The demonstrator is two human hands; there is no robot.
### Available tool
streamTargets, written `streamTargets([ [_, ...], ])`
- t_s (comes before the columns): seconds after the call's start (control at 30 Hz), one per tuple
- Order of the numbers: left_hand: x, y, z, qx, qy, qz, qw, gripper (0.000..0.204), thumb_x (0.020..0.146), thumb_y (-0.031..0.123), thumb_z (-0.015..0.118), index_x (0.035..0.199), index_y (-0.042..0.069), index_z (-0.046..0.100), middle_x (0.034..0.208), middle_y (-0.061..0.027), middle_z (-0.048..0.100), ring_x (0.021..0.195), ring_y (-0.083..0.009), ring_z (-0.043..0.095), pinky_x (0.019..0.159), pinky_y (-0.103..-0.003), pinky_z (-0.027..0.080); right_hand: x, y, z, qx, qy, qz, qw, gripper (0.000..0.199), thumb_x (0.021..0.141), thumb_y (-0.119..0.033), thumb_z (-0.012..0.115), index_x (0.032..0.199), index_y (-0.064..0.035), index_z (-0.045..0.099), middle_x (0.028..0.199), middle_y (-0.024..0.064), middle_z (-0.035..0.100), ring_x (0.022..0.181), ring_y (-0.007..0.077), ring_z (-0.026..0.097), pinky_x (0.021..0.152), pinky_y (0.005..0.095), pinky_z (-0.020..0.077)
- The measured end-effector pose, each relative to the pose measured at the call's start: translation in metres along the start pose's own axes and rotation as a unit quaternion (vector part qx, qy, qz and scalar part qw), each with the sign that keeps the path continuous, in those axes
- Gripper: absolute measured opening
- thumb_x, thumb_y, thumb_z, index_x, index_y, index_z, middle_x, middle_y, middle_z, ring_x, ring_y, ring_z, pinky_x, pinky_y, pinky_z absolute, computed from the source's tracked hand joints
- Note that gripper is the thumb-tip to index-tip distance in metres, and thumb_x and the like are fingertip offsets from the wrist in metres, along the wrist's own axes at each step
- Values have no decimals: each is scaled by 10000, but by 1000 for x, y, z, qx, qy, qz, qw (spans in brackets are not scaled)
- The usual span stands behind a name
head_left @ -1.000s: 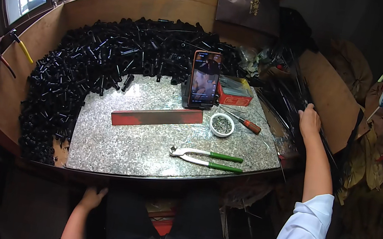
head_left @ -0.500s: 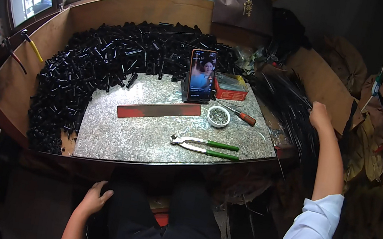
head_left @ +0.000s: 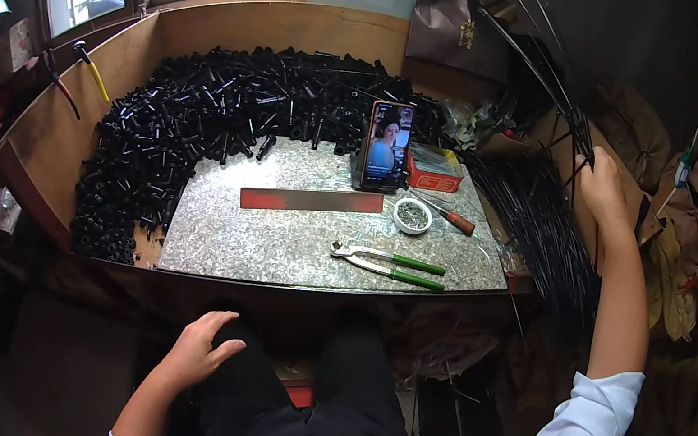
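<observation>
A grey speckled tabletop [head_left: 271, 251] is bounded by a curved wooden wall [head_left: 324, 27], which probably keeps parts from rolling off. Along that wall lies a wide heap [head_left: 231, 99] of small black tubular pieces. Right of the tabletop is a spread of long black rods [head_left: 553, 227], likely within easy reach there. Above it, the right hand [head_left: 604, 190] has its grip closed around several lifted rods [head_left: 541, 70], slanting up and leftward. The left hand [head_left: 198, 349] is by the left thigh, its grip loose, thumb and fingers apart, nothing visible in it. A phone [head_left: 388, 147] stands propped, apparently to face the person. Nearer are green-handled pincers [head_left: 415, 263], a red-and-grey bar [head_left: 312, 201] and a white bowl [head_left: 398, 221], seemingly keeping tiny metal bits together.
</observation>
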State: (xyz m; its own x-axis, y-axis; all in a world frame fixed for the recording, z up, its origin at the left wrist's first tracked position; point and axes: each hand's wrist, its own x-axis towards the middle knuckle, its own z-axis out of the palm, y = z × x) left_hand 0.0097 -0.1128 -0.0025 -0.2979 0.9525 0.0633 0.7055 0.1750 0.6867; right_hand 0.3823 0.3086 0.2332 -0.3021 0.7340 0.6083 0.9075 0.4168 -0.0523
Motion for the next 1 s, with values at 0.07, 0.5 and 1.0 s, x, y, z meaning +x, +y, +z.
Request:
streamTargets([
  [0.07, 8, 16, -4, -20, 75, 85, 993, 438, 792, 154, 720, 1171, -3, 566, 1214, -192, 569, 1077, -320, 582, 898, -361, 473, -16, -23, -5, 71, 50, -89, 992, 230, 913, -151, 563, 870, 56, 474, 807, 250, 561, 795, 431, 538, 694, 457, 413],
  [0.5, 93, 82, -34, -44, 234, 162, 958, 1169, 638, 496, 821, 1436, -63, 174, 1438, -282, 305, 1347, -410, 306, 1101, -424, 275, -129, -193, -7, 228, -42, -330, 915, 249, 700, 28, 621, 919, -37, 523, 773, 149, 599, 707, 335, 616, 611, 418, 485],
  [1.0, 82, 110, -17, -74, 234, 103, 964, 1074, 742, 462, 758, 1384, -166, 168, 1398, -363, 298, 1351, -483, 240, 1118, -454, 226, -101, -277, 12, 197, -52, -352, 914, 247, 701, 16, 565, 932, -29, 489, 741, 161, 617, 701, 350, 628, 603, 438, 498],
])
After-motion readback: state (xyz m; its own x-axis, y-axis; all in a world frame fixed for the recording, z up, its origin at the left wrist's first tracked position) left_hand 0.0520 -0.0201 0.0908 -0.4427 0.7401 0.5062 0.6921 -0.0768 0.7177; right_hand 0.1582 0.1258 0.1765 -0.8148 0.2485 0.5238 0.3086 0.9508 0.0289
